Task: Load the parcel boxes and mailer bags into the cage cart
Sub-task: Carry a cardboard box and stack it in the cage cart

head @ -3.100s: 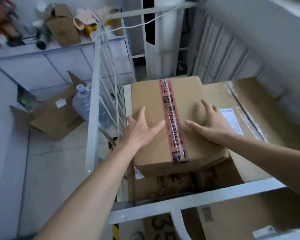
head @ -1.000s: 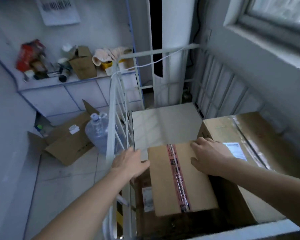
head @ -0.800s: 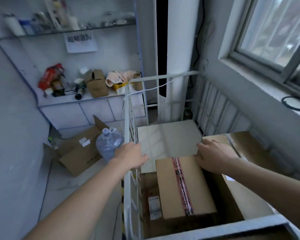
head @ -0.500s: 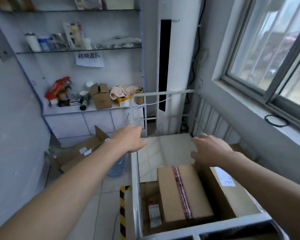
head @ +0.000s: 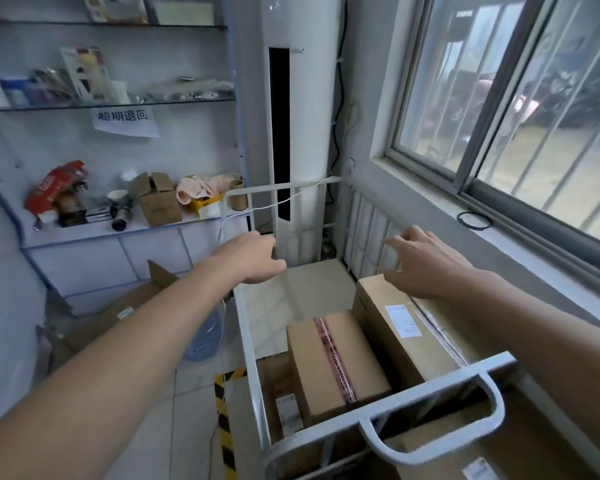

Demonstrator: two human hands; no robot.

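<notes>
While left hand (head: 248,259) and right hand (head: 420,263) hover above the cage cart (head: 253,341), fingers (head: 397,242) slack and holding nothing, loaded so far: one red-taped box (head: 333,362) low in the cart, just beside a larger box (head: 395,327) on the window side. Mailer bags: none visible. Judged part-loaded; room left.

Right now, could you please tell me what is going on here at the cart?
A person is loading parcels into the white cage cart. Both hands are empty: the left hand and the right hand hover above the cart, fingers relaxed. A red-taped box lies inside, beside a larger box with a white label.
</notes>
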